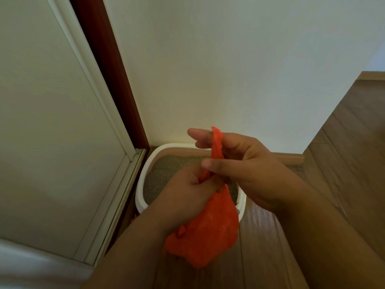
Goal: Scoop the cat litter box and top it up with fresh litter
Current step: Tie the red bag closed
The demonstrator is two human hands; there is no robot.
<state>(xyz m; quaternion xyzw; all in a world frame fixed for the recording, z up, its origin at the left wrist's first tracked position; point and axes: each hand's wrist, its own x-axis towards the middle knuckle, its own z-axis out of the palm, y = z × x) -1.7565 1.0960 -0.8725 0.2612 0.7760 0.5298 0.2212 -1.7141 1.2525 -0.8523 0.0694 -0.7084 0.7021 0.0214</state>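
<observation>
Both hands hold an orange bag point(208, 232) in the air above the litter box point(150, 157), which sits on the floor in the corner by the wall. The left hand point(187, 188) grips the neck, the full part hanging below it. The right hand point(239, 163), above, pinches the twisted tail, which runs near upright, apparently ready to knot.

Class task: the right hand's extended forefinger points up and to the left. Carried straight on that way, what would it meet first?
Probably the white wall behind the litter box. Nothing lies between it and the right hand, which grips the orange bag, though depth is unclear.
</observation>
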